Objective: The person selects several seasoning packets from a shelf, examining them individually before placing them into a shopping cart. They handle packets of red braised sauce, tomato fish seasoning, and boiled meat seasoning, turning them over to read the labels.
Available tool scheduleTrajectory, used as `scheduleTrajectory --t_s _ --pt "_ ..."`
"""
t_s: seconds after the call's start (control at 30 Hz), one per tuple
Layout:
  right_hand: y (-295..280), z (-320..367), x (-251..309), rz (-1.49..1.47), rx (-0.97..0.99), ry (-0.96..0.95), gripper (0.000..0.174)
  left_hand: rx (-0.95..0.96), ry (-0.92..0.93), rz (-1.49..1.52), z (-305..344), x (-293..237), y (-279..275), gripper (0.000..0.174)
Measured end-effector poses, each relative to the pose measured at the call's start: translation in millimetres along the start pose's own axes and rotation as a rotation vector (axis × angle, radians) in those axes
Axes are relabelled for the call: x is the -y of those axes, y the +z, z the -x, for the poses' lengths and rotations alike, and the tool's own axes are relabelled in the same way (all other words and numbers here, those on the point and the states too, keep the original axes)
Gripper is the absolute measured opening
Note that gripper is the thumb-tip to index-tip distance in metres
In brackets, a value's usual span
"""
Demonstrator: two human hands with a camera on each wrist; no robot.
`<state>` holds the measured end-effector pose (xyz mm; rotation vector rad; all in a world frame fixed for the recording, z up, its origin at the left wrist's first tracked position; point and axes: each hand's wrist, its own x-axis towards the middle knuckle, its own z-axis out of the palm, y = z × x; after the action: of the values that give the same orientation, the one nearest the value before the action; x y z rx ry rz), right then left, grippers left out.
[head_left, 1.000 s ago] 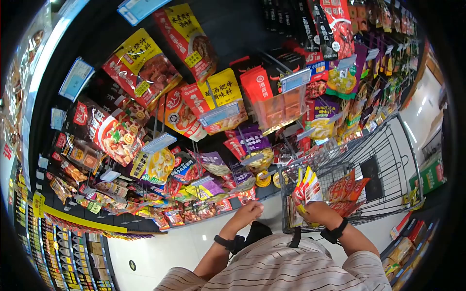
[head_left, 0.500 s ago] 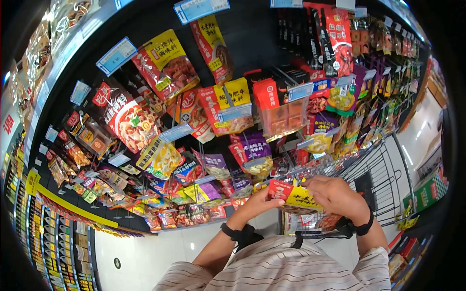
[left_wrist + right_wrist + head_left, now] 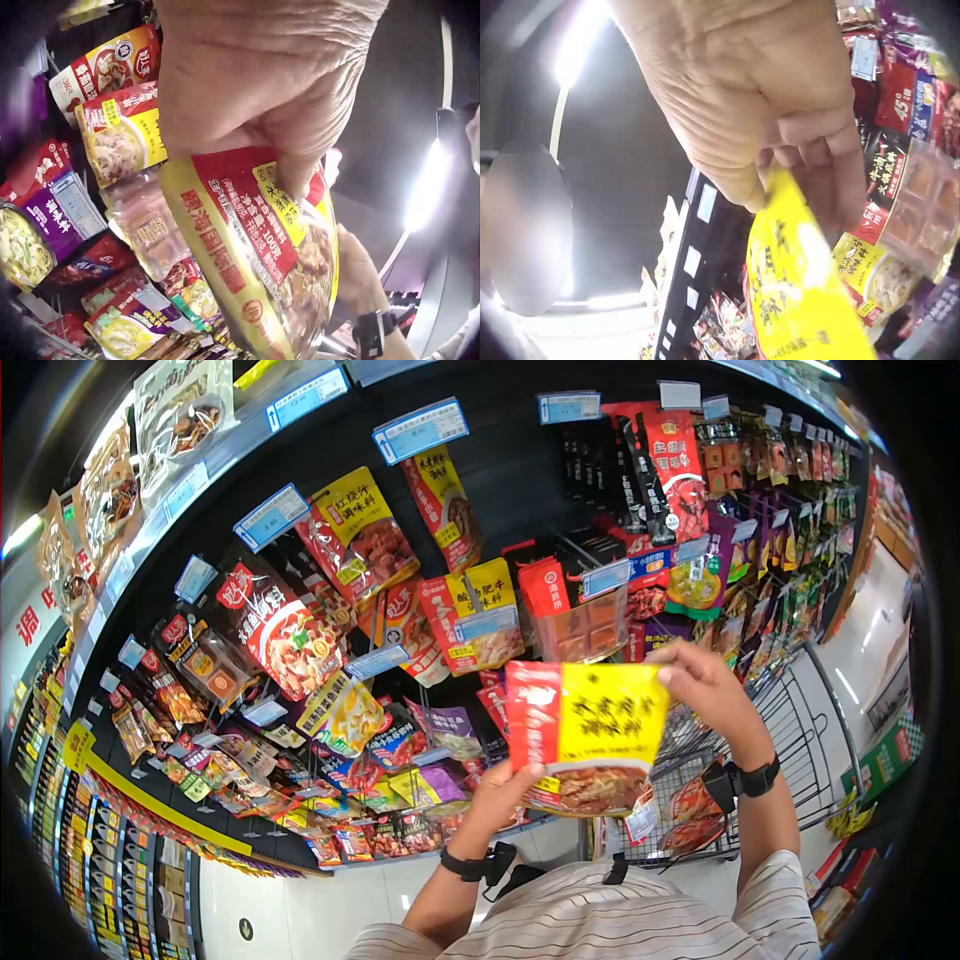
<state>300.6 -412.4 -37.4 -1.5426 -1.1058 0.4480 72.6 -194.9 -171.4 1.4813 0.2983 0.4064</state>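
A red and yellow seasoning packet point(image 3: 590, 735) is held up between both hands, its front with a meat picture facing the head camera. The left hand point(image 3: 498, 795) pinches its lower left edge, thumb on the front; in the left wrist view that hand point(image 3: 262, 82) grips the packet point(image 3: 262, 247) by an end. At the upper right corner, the right hand point(image 3: 708, 690) pinches it between thumb and fingers; the right wrist view shows the right hand point(image 3: 757, 105) over the yellow part of the packet point(image 3: 791, 277).
Shelves of hanging packets fill the left and middle, with blue and white price tags point(image 3: 421, 431) on hooks. A wire shopping cart point(image 3: 800, 730) stands at the right, holding red packets point(image 3: 692, 815). Pale floor tiles point(image 3: 330, 905) show below.
One second ago the right hand was down in the cart and the left held nothing. Both hands came together on the packet, which has since been raised and turned front-on.
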Motion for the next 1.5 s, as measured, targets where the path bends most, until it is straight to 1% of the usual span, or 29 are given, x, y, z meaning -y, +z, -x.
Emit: scheduleTrajectory --t_s 0.03,0.1,0.13,0.17,0.23,0.33,0.43,0.47,0.5,0.57,0.63,0.73,0.9,1.0,1.1,1.2,1.4,1.5 --pt "1 1 -1 -0.13 0.005 0.01 0.037 -0.067 0.026 0.045 2 -6 -2 0.035" --pt "5 0 -12 -0.393 0.019 0.034 0.044 -0.113 0.058 0.17 1 -16 -2 0.034" --pt "8 2 -19 -0.449 0.107 0.043 0.05 -0.124 0.087 0.211 0 -21 -2 0.034" --pt "14 6 -20 -0.48 0.145 0.062 0.048 -0.135 0.112 0.251 -1 -24 -1 0.034" --pt "30 13 -24 -0.407 0.161 0.108 0.049 -0.146 0.116 0.289 -2 -25 1 0.035" --pt "52 16 -21 -0.328 0.182 0.058 0.045 -0.155 0.124 0.313 -3 -33 11 0.036" --pt "61 17 -24 -0.263 0.129 0.134 0.041 -0.195 0.094 0.355 -4 -36 19 0.036" --pt "65 17 -37 -0.335 0.087 0.117 0.037 -0.198 0.096 0.334 -6 -33 18 0.036" --pt "68 17 -40 -0.393 0.071 0.114 0.036 -0.206 0.105 0.291 -8 -27 14 0.034" --pt "70 19 -43 -0.416 0.058 0.119 0.035 -0.199 0.09 0.253 -5 -32 16 0.034" --pt "73 20 -45 -0.41 0.031 0.12 0.035 -0.185 0.11 0.297 -3 -38 23 0.035" --pt "74 22 -49 -0.409 0.01 0.133 0.035 -0.183 0.078 0.255 -2 -37 21 0.037" --pt "76 24 -58 -0.447 -0.003 0.177 0.035 -0.183 0.067 0.244 -1 -35 22 0.036" --pt "77 25 -52 -0.453 -0.009 0.195 0.035 -0.18 0.057 0.235 0 -34 20 0.035" --pt "79 24 -61 -0.442 -0.002 0.146 0.035 -0.177 0.066 0.249 1 -35 20 0.034" --pt "80 24 -58 -0.475 0.002 0.192 0.035 -0.183 0.068 0.242 2 -34 19 0.033" --pt "82 22 -56 -0.45 0.0 0.182 0.035 -0.186 0.079 0.248 3 -34 17 0.034" --pt "81 21 -54 -0.447 0.017 0.199 0.034 -0.176 0.052 0.258 6 -35 16 0.036"
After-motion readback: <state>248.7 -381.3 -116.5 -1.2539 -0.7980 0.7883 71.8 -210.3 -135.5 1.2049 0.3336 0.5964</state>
